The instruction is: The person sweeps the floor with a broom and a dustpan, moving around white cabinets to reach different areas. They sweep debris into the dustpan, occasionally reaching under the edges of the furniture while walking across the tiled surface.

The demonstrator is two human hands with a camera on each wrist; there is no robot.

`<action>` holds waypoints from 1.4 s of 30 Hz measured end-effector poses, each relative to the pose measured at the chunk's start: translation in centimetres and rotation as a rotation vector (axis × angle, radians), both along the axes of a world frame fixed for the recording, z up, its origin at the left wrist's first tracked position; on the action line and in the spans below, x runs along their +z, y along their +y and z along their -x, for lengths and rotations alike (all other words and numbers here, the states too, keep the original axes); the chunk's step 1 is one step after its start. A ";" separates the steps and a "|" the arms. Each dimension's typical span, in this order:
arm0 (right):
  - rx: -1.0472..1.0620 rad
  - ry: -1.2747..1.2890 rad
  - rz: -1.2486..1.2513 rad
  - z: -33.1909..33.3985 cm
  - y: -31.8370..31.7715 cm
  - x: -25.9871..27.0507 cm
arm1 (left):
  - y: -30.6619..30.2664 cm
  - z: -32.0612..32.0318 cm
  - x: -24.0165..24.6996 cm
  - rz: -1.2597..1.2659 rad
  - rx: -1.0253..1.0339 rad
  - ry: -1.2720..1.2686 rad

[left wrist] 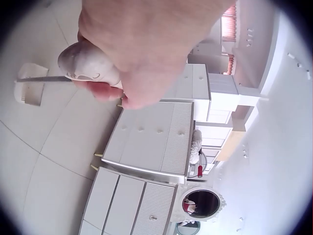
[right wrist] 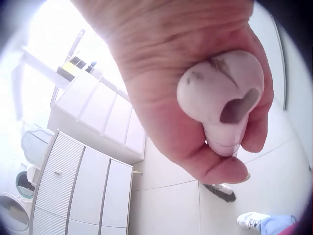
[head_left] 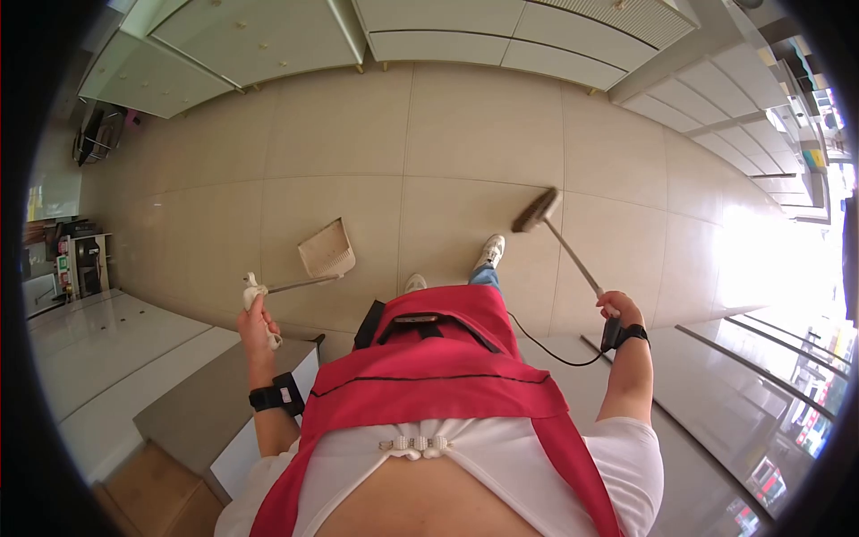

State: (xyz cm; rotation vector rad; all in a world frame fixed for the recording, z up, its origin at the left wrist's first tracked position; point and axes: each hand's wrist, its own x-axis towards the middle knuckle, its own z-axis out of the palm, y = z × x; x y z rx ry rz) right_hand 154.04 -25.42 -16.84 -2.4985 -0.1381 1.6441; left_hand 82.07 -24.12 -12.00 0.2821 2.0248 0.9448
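Observation:
My left hand [head_left: 257,328] grips the white top of a long-handled dustpan [head_left: 327,251], whose pale scoop is at the floor on the left. In the left wrist view the fingers curl round its rounded grip [left wrist: 88,62], and the metal rod runs off to the scoop. My right hand [head_left: 624,310] holds a broom [head_left: 580,259] by the white end of its stick. That end, heart-shaped with a hole, fills the palm in the right wrist view. The dark-bristled broom head [head_left: 537,209] is low over the tiles, slightly blurred, ahead of my white shoe [head_left: 491,250].
Pale tiled floor [head_left: 335,134] spreads ahead. White cabinets [head_left: 438,45] on gold legs line the far side, with more drawers [head_left: 716,107] at the right. A grey-topped cabinet [head_left: 215,385] stands close by my left arm. A black cable [head_left: 555,355] loops beside the red apron [head_left: 438,367].

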 end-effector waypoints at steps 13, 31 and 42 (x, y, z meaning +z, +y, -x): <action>0.238 0.126 -0.070 -5.7 5.2 -0.2 | 5.5 -18.8 3.7 0.021 0.141 0.128; 0.978 0.592 -0.988 8.5 18.4 -22.6 | 12.3 -29.4 10.6 -0.134 -0.048 0.204; -0.072 0.052 0.128 -23.1 3.4 -5.8 | 16.1 -26.4 1.8 -0.002 -0.179 0.171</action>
